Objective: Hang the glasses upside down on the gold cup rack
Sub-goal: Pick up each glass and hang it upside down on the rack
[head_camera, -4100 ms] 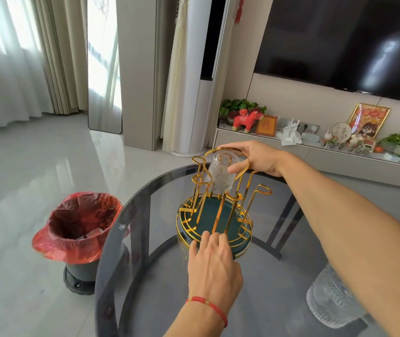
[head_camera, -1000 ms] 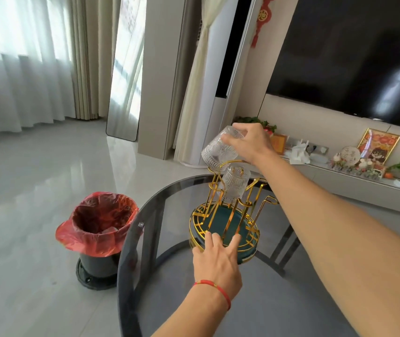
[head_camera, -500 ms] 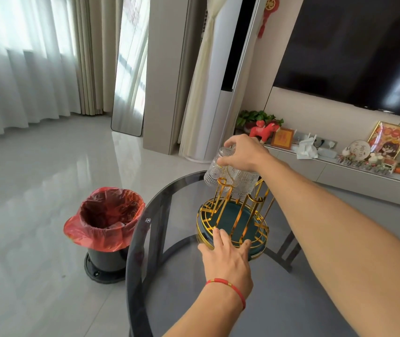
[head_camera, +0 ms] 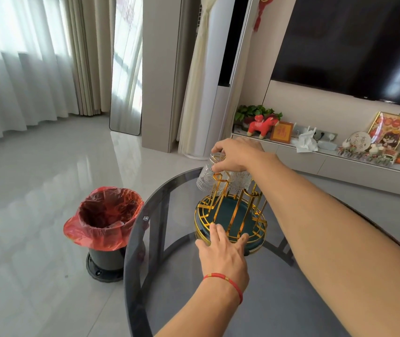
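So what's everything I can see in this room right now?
Ribbed clear glasses: two, upside down on the rack.
Gold wire cup rack with teal base: one, on the table.
Round smoked-glass table: one, foreground.
Bin with red bag: one, on the floor, left of the table.
Black wall television: one, upper right.
Red toy horse: one, on the shelf.
Green plants: two, at the shelf ends.
White curtains: left.
Hands: left hand on the rack's rim; right hand gripping a glass.
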`<state>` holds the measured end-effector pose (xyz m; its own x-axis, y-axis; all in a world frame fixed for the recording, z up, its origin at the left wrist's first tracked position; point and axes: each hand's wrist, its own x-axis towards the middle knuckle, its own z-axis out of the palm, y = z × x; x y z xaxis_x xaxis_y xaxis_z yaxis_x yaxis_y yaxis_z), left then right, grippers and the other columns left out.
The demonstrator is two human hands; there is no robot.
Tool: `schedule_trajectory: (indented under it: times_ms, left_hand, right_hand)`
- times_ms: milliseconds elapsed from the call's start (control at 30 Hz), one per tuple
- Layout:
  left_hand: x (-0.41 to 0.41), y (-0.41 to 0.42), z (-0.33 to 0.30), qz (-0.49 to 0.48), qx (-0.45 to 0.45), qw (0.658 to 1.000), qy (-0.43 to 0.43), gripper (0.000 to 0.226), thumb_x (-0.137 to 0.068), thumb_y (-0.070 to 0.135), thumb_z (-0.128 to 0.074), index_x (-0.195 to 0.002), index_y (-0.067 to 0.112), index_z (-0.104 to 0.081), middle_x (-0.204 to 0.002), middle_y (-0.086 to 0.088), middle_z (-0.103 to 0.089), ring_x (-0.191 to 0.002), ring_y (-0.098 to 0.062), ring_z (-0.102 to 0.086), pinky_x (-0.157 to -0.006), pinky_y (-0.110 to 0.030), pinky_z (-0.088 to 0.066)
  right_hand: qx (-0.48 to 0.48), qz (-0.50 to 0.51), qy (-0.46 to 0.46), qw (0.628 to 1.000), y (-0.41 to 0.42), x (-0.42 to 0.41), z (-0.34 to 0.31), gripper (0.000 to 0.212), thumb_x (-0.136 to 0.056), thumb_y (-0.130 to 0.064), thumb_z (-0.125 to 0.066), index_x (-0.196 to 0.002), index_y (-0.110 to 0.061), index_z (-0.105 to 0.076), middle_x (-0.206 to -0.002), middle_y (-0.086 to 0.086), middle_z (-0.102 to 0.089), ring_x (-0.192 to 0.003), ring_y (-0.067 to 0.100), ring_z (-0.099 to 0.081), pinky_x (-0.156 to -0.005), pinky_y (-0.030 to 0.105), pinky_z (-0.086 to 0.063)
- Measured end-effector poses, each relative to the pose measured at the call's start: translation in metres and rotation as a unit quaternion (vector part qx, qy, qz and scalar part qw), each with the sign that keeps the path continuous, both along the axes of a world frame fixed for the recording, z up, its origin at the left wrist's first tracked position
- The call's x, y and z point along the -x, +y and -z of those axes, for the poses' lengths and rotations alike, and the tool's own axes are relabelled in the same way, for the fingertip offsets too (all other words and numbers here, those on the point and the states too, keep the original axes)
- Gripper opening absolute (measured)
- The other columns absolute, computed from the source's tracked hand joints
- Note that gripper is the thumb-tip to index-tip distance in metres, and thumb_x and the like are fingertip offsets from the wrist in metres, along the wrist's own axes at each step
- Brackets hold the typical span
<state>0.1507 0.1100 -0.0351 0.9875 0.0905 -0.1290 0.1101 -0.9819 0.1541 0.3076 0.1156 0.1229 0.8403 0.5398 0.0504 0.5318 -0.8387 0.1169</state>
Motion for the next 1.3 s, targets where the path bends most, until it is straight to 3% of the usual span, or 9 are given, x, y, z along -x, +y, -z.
schedule_trajectory:
  times_ms: [200, 367, 433, 600, 767, 933, 1067, 1233, 1300]
  left_hand:
    - [0.001, -0.002, 0.000, -0.019, -0.006, 1.000, -0.002, 0.078, -0.100, 0.029, -0.055, -0.162, 0.043, -0.009, -0.169, -0.025, -0.005, -0.157, -0.044, 0.005, -0.115, -0.062, -0.029]
    - [0.002, -0.005, 0.001, -0.030, -0.025, 0.999, -0.009, 0.078, -0.100, 0.035, -0.054, -0.161, 0.044, -0.008, -0.167, -0.024, -0.010, -0.156, -0.044, 0.001, -0.114, -0.066, -0.028]
    - [0.003, -0.006, 0.000, -0.038, -0.026, 0.999, -0.015, 0.076, -0.099, 0.035, -0.054, -0.161, 0.044, -0.010, -0.165, -0.022, -0.016, -0.156, -0.042, -0.004, -0.113, -0.064, -0.031]
    - [0.015, -0.020, -0.010, -0.048, -0.010, 0.996, -0.078, 0.062, -0.096, 0.036, -0.054, -0.155, 0.035, -0.035, -0.149, -0.017, -0.040, -0.142, -0.037, -0.034, -0.107, -0.056, -0.041]
    - [0.032, -0.041, -0.020, -0.039, 0.035, 0.977, -0.206, 0.044, -0.090, 0.037, -0.058, -0.133, 0.024, -0.058, -0.124, -0.009, -0.058, -0.117, -0.033, -0.053, -0.092, -0.046, -0.047]
    - [0.056, -0.080, -0.017, 0.113, 0.222, 0.944, -0.217, 0.047, -0.086, 0.027, -0.068, -0.132, 0.020, -0.065, -0.124, -0.008, -0.064, -0.118, -0.029, -0.056, -0.100, -0.036, -0.047]
    - [0.081, -0.120, -0.011, 0.197, 0.295, 0.914, -0.196, 0.052, -0.082, 0.023, -0.073, -0.134, 0.020, -0.063, -0.126, -0.002, -0.063, -0.119, -0.019, -0.057, -0.101, -0.030, -0.048]
    - [0.098, -0.156, 0.006, 0.235, 0.325, 0.900, -0.172, 0.067, -0.083, 0.034, -0.079, -0.140, 0.018, -0.049, -0.128, 0.005, -0.053, -0.111, -0.012, -0.053, -0.090, -0.011, -0.043]
    - [0.097, -0.164, 0.009, 0.209, 0.360, 0.893, -0.174, 0.073, -0.080, 0.035, -0.083, -0.138, 0.017, -0.043, -0.126, 0.005, -0.050, -0.107, -0.014, -0.055, -0.088, -0.019, -0.050]
  right_hand:
    - [-0.114, -0.043, -0.077, 0.990, -0.027, 0.022, 0.020, 0.065, -0.098, -0.058, -0.052, -0.151, -0.021, -0.049, -0.155, 0.007, -0.053, -0.143, 0.030, -0.044, -0.111, 0.051, -0.038]
    - [-0.196, -0.061, -0.022, 0.978, -0.074, 0.052, 0.044, 0.069, -0.106, -0.045, -0.043, -0.167, -0.026, -0.017, -0.178, 0.002, -0.006, -0.163, 0.024, -0.001, -0.127, 0.051, -0.015]
    - [-0.223, -0.055, 0.013, 0.973, -0.089, 0.066, 0.047, 0.069, -0.107, -0.045, -0.041, -0.168, -0.027, -0.013, -0.178, -0.002, 0.000, -0.163, 0.020, 0.005, -0.128, 0.050, -0.012]
    - [-0.267, -0.027, 0.013, 0.963, -0.137, 0.124, 0.057, 0.061, -0.106, -0.039, -0.048, -0.163, -0.028, -0.031, -0.175, -0.001, -0.019, -0.160, 0.020, -0.014, -0.125, 0.047, -0.023]
    - [-0.366, 0.004, -0.004, 0.931, -0.195, 0.189, 0.079, 0.036, -0.100, -0.024, -0.060, -0.135, -0.022, -0.066, -0.147, -0.001, -0.059, -0.140, 0.015, -0.048, -0.115, 0.026, -0.034]
    - [-0.482, 0.087, -0.054, 0.870, -0.265, 0.232, 0.092, 0.023, -0.093, -0.010, -0.065, -0.109, -0.020, -0.079, -0.109, -0.006, -0.074, -0.098, 0.009, -0.069, -0.091, 0.028, -0.054]
    - [-0.527, 0.169, -0.105, 0.826, -0.326, 0.254, 0.087, 0.021, -0.093, -0.013, -0.064, -0.098, -0.027, -0.079, -0.097, -0.020, -0.076, -0.092, -0.001, -0.068, -0.080, 0.011, -0.052]
    - [-0.524, 0.311, -0.061, 0.791, -0.384, 0.272, 0.097, 0.007, -0.091, -0.030, -0.067, -0.095, -0.029, -0.072, -0.095, -0.015, -0.074, -0.092, 0.010, -0.069, -0.082, 0.037, -0.056]
    - [-0.514, 0.339, -0.020, 0.787, -0.392, 0.275, 0.102, 0.014, -0.090, -0.040, -0.066, -0.099, -0.031, -0.067, -0.097, -0.014, -0.071, -0.095, 0.012, -0.068, -0.083, 0.037, -0.054]
